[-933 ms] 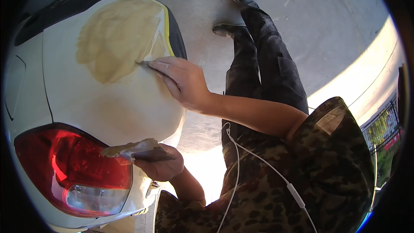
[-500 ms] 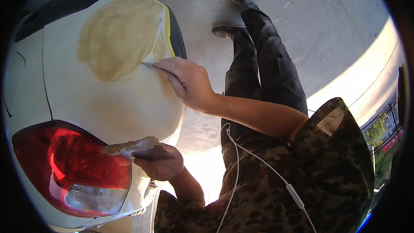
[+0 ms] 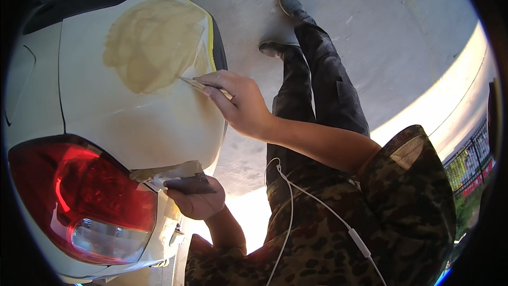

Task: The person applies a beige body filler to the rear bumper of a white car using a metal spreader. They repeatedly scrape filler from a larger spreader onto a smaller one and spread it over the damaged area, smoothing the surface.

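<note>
"At the far left of the view, what is recorded?"

"A red and clear tail lamp (image 3: 79, 196), lower left, set in the white body panel (image 3: 116, 116). Above the lamp, the panel carries a rounded tan patch (image 3: 153, 45)."

"Where does that patch lie relative to the hands?"

"To the left of the right hand and above the left hand, well apart from the latter."

"State of the left hand?"

"The left hand (image 3: 201, 204) grips a dark flat plate (image 3: 188, 184), fingers partly hidden behind it. Tan-grey paste (image 3: 169, 171) lines the plate's upper side and extends left, overlapping the lamp's corner in view. Contact with the lamp cannot be determined."

"Next, to the right?"

"A thin spreader (image 3: 191, 82), its tip at the patch's lower right edge; pressure cannot be judged. The right hand (image 3: 241, 100) pinches it between thumb and fingers. Yellow tape (image 3: 212, 42) follows the panel's edge above that hand."

"Remainder?"

"Dark-trousered legs (image 3: 299, 95), then a white cable (image 3: 317, 201) across camouflage clothing (image 3: 407, 217); pale concrete floor (image 3: 381, 47) behind; a dark fence (image 3: 468, 164) at far right."
</note>
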The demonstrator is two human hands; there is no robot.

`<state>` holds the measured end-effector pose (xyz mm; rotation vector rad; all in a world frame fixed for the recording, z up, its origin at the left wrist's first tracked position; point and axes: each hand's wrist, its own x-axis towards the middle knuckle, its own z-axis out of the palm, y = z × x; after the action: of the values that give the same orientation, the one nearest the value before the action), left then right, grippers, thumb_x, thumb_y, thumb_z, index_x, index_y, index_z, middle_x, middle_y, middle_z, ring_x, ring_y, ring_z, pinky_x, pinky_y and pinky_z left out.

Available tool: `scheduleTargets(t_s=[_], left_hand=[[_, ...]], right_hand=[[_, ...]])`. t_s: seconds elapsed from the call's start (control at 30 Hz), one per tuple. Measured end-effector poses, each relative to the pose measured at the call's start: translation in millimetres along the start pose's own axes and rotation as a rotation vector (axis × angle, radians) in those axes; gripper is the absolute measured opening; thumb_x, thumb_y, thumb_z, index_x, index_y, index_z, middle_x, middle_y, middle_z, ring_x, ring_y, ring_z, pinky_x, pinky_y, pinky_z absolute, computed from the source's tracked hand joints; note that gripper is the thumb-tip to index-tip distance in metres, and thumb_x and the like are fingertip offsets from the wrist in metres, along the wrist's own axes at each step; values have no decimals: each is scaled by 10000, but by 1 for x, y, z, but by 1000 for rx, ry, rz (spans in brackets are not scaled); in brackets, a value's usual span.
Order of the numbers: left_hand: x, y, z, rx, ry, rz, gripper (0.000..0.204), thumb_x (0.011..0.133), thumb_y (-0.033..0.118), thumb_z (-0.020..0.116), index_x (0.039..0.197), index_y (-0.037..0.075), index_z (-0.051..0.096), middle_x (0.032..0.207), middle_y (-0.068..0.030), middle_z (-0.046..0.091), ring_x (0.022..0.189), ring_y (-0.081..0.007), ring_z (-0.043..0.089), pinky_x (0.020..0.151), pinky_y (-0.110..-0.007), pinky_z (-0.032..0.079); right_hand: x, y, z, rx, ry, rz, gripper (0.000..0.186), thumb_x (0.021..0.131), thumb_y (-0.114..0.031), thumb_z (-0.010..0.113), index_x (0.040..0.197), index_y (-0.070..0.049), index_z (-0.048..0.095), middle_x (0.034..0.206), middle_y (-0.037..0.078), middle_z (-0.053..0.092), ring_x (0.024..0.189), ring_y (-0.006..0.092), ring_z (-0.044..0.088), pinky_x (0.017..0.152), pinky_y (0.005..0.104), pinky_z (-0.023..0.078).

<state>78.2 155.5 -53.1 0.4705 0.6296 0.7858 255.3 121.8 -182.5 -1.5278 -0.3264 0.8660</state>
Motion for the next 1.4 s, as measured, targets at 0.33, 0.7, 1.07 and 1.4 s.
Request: scheduleTargets(t_s=[0.33, 0.7, 1.07, 1.4], left_hand=[[35, -29, 27, -19, 200, 27, 406, 1079, 240, 566, 1476, 171, 516, 1245, 0, 579, 1030, -201, 442, 834, -314, 402], [44, -31, 100, 247, -21, 48, 194, 1061, 158, 590, 1230, 64, 605, 1263, -53, 664, 1182, -162, 609, 1063, -384, 466], [18, -86, 314, 166, -121, -3, 56, 1017, 77, 672, 1040, 72, 622, 921, 39, 644, 836, -16, 601, 781, -191, 550], [-3, -215, 390, 539, -306, 50, 135, 1040, 120, 658, 1062, 0, 717, 930, 41, 679, 832, -14, 545, 730, -207, 452]], right_hand=[[40, -28, -70, 742, 93, 523, 117, 1027, -202, 666, 1069, -93, 668, 953, -41, 655, 862, 32, 598, 719, 220, 451], [-27, -201, -146, 577, 24, 158, 176, 1043, -229, 644, 1065, -57, 679, 900, -56, 612, 766, 27, 490, 647, 226, 350], [-98, -320, -226, 138, 162, -495, 222, 1031, -53, 608, 1205, 62, 683, 1026, 58, 722, 919, 110, 603, 806, 257, 496], [-133, -292, -400, -762, 372, -454, 252, 940, 36, 644, 1182, 6, 706, 997, 194, 720, 828, 354, 706, 735, 390, 567]])
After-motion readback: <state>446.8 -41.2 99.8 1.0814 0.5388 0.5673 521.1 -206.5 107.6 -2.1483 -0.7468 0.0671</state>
